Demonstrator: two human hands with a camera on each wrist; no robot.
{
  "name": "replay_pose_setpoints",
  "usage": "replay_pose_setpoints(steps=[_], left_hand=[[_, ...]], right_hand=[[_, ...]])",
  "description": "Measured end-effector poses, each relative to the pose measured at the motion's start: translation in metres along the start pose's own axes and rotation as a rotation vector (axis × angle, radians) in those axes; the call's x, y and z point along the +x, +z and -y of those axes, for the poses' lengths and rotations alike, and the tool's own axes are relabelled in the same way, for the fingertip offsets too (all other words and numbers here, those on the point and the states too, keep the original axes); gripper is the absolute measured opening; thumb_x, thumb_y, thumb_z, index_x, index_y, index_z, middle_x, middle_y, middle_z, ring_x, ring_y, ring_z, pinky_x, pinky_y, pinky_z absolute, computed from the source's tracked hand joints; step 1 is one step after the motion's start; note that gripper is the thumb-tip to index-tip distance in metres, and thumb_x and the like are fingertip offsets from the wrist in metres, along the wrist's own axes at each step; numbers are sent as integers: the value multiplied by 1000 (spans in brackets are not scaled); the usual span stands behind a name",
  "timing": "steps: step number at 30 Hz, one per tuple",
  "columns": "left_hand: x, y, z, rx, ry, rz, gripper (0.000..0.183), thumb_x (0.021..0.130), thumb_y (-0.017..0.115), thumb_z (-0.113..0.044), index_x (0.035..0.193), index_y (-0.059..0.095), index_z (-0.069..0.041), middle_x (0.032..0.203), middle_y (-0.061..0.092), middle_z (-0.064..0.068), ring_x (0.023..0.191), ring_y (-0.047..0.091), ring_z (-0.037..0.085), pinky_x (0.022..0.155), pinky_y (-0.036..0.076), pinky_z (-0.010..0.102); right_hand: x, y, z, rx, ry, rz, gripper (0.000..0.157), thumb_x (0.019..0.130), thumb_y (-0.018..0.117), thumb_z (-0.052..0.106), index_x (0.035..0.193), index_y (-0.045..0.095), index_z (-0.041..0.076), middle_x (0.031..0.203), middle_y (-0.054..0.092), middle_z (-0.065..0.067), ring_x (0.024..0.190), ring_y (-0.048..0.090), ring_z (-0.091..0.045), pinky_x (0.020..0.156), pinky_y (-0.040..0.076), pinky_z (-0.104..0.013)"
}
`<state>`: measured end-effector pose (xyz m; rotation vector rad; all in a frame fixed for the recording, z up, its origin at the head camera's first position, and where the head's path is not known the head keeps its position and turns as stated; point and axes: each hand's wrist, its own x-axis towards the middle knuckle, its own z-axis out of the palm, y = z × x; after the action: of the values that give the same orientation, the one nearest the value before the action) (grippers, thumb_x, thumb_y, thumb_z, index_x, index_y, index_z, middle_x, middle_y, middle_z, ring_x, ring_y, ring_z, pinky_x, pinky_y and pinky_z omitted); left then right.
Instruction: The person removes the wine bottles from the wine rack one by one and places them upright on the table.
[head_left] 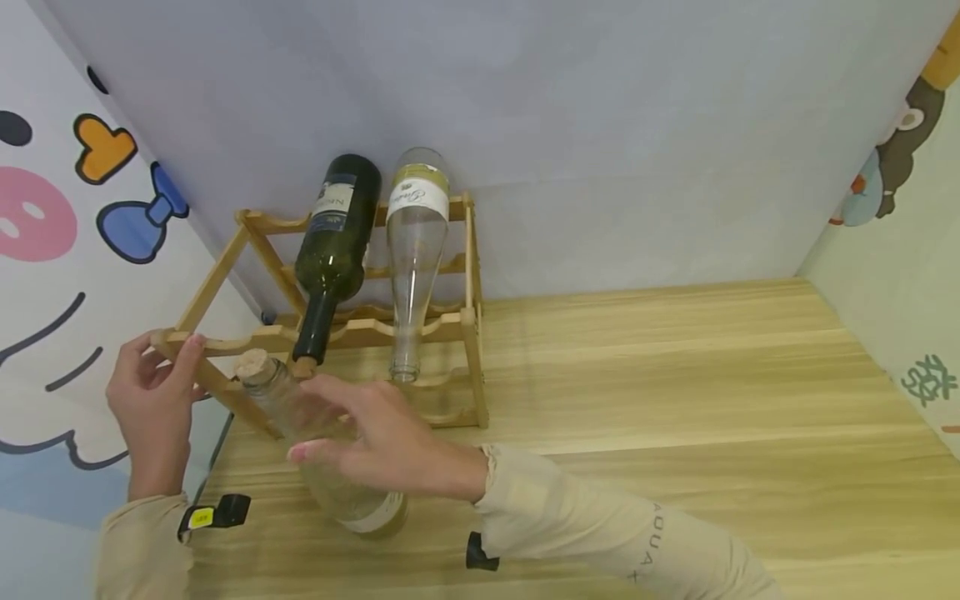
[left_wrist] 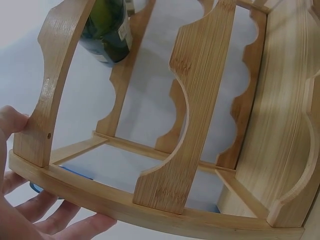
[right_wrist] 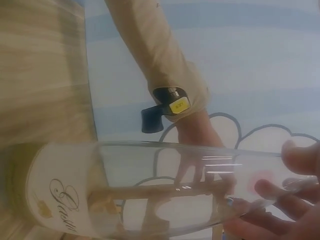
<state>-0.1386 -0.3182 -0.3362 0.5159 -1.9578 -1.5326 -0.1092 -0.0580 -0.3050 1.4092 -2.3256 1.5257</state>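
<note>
Right hand [head_left: 397,442] has fingers and thumb curled about the neck of a cork-stoppered clear glass bottle [head_left: 333,490], tilted, near the tabletop's [head_left: 637,375] left edge; base contact unclear. Left hand [head_left: 156,404] grips the wooden wine rack's [head_left: 472,367] front upper-left corner. Beyond, on the rack's top: dark green wine bottle [head_left: 330,254]; slender clear bottle [head_left: 415,242] nearest the right edge.

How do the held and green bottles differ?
The held bottle is clear; the green bottle is dark. The right hand grips the held bottle in front of the rack; the green bottle lies on it. The held bottle's neck points away from the wearer, the green bottle's toward them. Both have corks and labels.
</note>
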Motion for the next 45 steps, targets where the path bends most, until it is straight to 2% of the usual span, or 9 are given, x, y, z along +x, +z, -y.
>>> replay_pose_setpoints(steps=[4,11,19,28,31,35,39,42,45], left_hand=[[0,1,0,22,5,0,42,74,69,-29,112,55,-17,101,56,2,81,56,9,49,49,14],[1,1,1,22,4,-5,41,75,68,-27,112,55,-17,102,56,2,82,56,10,49,49,14],[1,1,2,62,10,-10,40,76,67,-28,112,55,-19,103,55,1,81,56,8,50,49,13],[1,0,4,67,22,-11,39,77,67,-28,113,55,-19,104,55,2,81,56,8,50,49,13],[1,0,4,75,17,-14,40,77,67,-28,113,54,-19,104,55,2,82,55,8,50,49,13],[0,0,4,80,13,-13,40,76,66,-30,113,54,-19,104,55,1,83,55,8,51,49,13],[-2,-1,2,55,6,-5,40,76,67,-28,113,54,-18,103,55,1,83,55,9,50,49,13],[-2,-2,1,23,7,-1,39,76,68,-26,112,55,-17,103,56,2,83,55,10,50,49,13],[0,-1,1,12,15,4,40,76,68,-25,113,55,-17,103,56,2,82,55,10,50,49,14]], right_hand=[[-1,-5,4,30,16,-4,34,79,65,26,108,52,13,95,62,7,82,53,6,75,42,-6],[-8,-15,12,7,-20,-6,40,78,66,26,112,52,11,98,61,6,85,52,7,77,42,-7],[-21,-28,17,41,-3,-16,41,79,65,25,115,51,11,103,61,2,89,54,1,76,44,-10],[-30,-40,16,101,-63,-98,38,75,69,14,108,54,7,95,63,-2,85,57,-3,74,47,-13],[-33,-45,16,94,-39,-98,38,76,68,16,110,53,6,95,63,-3,84,58,-4,73,47,-13],[-38,-52,18,106,33,-72,38,78,66,19,112,53,8,97,63,-1,86,58,-6,73,48,-14],[-41,-60,29,142,100,-58,36,78,65,14,110,53,5,98,63,-4,87,59,-10,75,48,-16],[-44,-67,37,160,118,-64,34,77,65,8,109,53,2,98,62,-9,88,60,-14,75,48,-17],[-46,-69,34,152,114,-82,34,77,66,9,108,54,2,98,63,-8,88,60,-15,74,49,-17]])
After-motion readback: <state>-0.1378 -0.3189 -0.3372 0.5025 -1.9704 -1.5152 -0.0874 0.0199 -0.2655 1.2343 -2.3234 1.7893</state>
